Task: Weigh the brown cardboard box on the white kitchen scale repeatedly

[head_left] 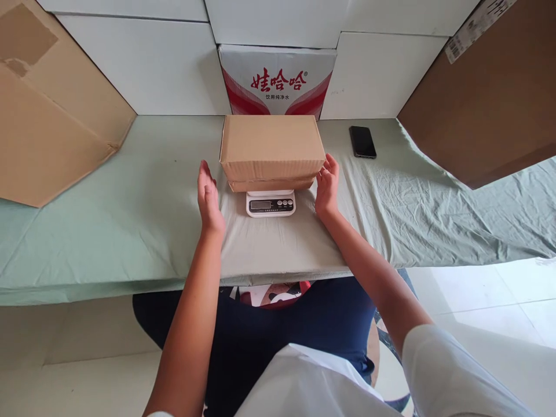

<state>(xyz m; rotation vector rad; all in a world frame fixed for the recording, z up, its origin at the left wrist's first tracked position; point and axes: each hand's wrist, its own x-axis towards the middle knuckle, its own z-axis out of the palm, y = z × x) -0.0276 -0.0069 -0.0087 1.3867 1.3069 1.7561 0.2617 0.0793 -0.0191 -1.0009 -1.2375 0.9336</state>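
Note:
A brown cardboard box (271,146) rests on a small white digital scale (270,204) on the green-covered table (130,220). A second, thinner cardboard piece (269,184) lies under the box. My left hand (209,200) is open beside the box's left front corner, a little apart from it. On the other side, my right hand (327,186) is open, with its fingertips at or touching the box's right front corner. Neither hand holds anything.
A black phone (362,141) lies on the table to the right. A red-and-white water carton (277,81) stands behind the box against white blocks. Large cardboard sheets lean at the left (47,110) and right (486,98).

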